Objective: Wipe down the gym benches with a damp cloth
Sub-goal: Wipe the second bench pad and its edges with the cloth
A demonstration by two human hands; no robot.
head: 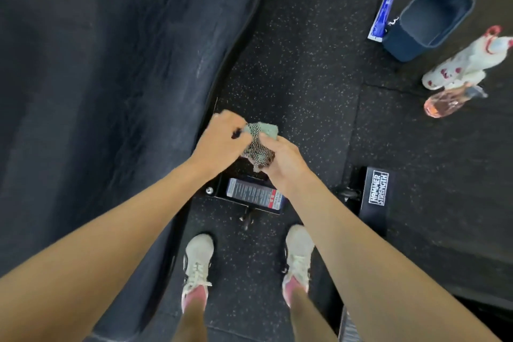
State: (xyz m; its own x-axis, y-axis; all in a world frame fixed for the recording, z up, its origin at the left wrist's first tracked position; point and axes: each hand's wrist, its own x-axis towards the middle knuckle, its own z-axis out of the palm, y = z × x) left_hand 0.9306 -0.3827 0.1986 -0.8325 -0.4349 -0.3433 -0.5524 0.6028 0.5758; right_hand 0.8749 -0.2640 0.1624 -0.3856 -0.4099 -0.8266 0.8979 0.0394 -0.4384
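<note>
- Head view: fingers of the left hand curl round the top of the cloth; fingers of the right hand pinch its lower fold.
- Cloth: green, dark mesh face, bunched between both hands, held beside the curved edge of the bench surface.
- Bench surface: dark, padded, fills the left side.
- Frame foot: black, printed label, below the hands.
- Black plate: lettered HAMMER STRENGTH, right of the foot.
- Floor: speckled rubber; left shoe and right shoe, pale, stand on it.
- Bucket: dark blue, upper right; blue-white tube just beside it.
- White spray bottle, red marks; pink bottle lying beside it.
</note>
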